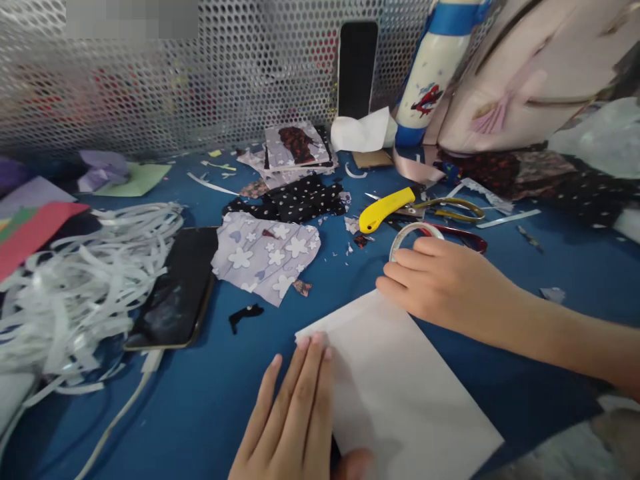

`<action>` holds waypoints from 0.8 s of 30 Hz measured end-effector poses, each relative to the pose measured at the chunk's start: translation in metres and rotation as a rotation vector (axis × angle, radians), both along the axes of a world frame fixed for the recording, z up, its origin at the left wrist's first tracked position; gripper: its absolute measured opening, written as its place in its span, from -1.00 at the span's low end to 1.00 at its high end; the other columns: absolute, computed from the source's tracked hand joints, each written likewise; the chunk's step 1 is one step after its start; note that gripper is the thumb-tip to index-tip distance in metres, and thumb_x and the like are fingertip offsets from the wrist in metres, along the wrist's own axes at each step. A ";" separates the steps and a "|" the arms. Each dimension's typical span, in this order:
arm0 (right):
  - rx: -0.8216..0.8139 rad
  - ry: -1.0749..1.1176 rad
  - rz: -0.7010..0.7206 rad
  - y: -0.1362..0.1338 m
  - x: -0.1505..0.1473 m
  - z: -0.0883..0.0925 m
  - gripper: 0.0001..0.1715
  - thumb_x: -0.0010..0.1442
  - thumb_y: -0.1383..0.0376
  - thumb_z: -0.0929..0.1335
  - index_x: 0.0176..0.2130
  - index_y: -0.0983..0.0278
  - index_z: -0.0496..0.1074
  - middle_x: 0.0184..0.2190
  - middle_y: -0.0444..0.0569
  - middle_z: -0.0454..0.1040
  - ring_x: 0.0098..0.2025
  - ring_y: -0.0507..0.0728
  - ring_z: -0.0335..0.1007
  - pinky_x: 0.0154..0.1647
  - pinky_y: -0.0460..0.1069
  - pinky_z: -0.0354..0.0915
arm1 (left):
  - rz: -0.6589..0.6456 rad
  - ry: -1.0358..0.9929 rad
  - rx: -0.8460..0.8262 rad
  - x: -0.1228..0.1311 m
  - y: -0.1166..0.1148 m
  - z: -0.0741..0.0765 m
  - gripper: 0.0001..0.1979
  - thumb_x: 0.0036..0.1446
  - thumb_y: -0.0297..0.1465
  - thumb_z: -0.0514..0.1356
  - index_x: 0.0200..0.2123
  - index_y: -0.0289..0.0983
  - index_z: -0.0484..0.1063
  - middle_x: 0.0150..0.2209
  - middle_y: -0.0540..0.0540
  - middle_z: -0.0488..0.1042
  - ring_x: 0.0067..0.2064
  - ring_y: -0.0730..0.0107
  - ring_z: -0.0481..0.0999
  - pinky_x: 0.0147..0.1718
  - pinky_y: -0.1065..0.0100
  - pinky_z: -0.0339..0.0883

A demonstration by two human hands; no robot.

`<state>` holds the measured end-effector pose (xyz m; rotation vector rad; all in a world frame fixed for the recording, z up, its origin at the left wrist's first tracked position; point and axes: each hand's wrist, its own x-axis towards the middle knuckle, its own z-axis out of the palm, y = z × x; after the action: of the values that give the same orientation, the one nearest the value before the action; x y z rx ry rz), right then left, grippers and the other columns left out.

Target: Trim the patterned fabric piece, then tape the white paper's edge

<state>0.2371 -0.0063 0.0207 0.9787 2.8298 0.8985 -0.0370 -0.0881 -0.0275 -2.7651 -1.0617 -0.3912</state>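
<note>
One white sheet point(410, 387) lies on the counter point(200, 413), rightward of my left hand point(295, 413) and nearer me than my right hand point(435, 277), its long axis slanting from far left to near right. My left hand is laid flat, fingers straight, by the sheet's left corner; my right curls at the far corner, whether pinching or merely pressing I cannot tell.
</note>
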 end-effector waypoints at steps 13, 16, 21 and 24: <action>-0.064 0.033 -0.015 0.000 0.003 -0.004 -0.71 0.24 0.55 0.29 -0.45 0.27 0.36 -0.54 -0.08 0.43 -0.38 0.13 0.25 -0.33 0.04 -0.09 | -0.155 0.249 0.031 0.036 0.019 0.038 -0.32 0.39 -0.02 -0.01 0.23 -0.51 0.31 0.27 -0.37 0.34 0.26 0.02 0.42 0.19 0.09 0.40; -0.121 0.039 -0.037 -0.001 0.001 0.000 -0.77 0.23 0.53 0.30 -0.40 0.29 0.41 -0.48 -0.03 0.51 -0.32 0.15 0.33 -0.31 0.05 -0.07 | -0.202 0.269 -0.010 0.055 0.028 0.040 -0.32 0.36 -0.03 0.08 0.26 -0.50 0.28 0.29 -0.35 0.32 0.30 0.04 0.37 0.25 0.13 0.33; -0.199 0.065 -0.083 0.001 0.002 0.011 -0.83 0.29 0.37 0.32 -0.30 0.35 0.51 -0.40 0.05 0.58 -0.29 0.17 0.40 -0.30 0.05 -0.02 | -0.188 0.288 -0.046 0.082 0.035 0.044 -0.35 0.36 -0.09 0.12 0.27 -0.50 0.24 0.30 -0.38 0.30 0.31 0.04 0.35 0.28 0.15 0.26; -0.226 0.140 -0.087 0.008 0.010 0.015 -0.75 0.30 0.25 0.35 -0.32 0.35 0.53 -0.40 0.08 0.58 -0.31 0.18 0.41 -0.30 0.04 0.00 | -0.185 0.295 -0.034 0.087 0.037 0.048 -0.43 0.37 -0.10 0.12 0.22 -0.44 0.29 0.27 -0.34 0.36 0.27 0.06 0.40 0.19 0.19 0.37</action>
<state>0.2470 0.0014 0.0354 1.1628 2.8910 0.5072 0.0504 -0.0513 0.0202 -2.8426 -0.7537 0.0169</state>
